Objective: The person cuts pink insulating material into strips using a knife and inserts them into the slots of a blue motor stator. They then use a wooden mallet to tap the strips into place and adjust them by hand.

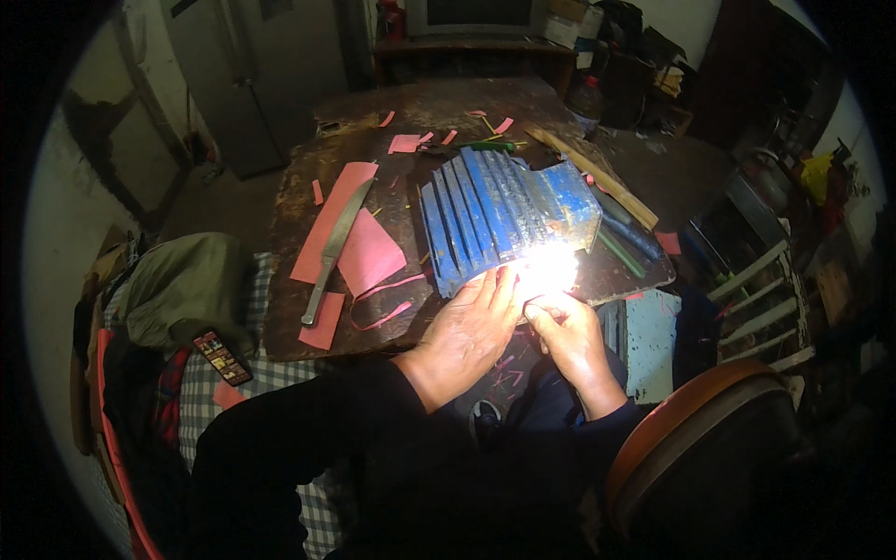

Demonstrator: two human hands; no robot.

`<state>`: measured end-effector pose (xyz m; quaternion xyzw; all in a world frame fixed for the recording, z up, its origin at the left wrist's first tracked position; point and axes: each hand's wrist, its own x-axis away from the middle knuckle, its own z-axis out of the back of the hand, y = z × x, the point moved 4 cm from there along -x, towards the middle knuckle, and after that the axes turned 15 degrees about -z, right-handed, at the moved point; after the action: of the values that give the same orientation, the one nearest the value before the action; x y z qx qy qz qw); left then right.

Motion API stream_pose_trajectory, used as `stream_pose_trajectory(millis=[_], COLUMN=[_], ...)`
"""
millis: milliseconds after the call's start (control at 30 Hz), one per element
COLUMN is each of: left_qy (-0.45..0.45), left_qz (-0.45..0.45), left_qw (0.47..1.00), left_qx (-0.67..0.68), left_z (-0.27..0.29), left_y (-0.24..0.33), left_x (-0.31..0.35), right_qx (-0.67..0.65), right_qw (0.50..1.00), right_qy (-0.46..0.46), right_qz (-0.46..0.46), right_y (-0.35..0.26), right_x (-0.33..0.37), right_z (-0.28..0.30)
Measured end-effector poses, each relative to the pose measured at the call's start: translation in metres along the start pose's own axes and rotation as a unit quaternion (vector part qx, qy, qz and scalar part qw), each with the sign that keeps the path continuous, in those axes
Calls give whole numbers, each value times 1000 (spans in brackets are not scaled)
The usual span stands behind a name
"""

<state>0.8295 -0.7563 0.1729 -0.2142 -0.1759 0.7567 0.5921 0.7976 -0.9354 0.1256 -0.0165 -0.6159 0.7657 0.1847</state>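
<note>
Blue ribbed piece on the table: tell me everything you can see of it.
The blue ribbed piece is broad, with parallel ribs running from its far side toward the person and a notch at its far right. Its surface is scuffed, with pale worn patches; metal or hard plastic, I cannot tell. It lies ribs up on the dark table. The left grip touches its near edge; glare hides whether the right grip does.

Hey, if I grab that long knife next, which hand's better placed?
Probably your left hand: it's nearer the knife, which lies to its left. Your right hand is farther off, beyond it.
</note>
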Motion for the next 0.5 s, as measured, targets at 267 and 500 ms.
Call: stream_pose_trajectory(millis=[267,500], left_qy=[-2,135], left_qz=[28,77], left_qw=[999,981], left_qx=[-41,118], left_z=[9,19], left_y=[1,2], left_x=[-2,1], right_qx=[22,1], right_qw=[994,992], right_qy=[-103,-127], right_qz=[9,26], right_y=[-24,-48], right_x=[22,45], right_z=[6,8])
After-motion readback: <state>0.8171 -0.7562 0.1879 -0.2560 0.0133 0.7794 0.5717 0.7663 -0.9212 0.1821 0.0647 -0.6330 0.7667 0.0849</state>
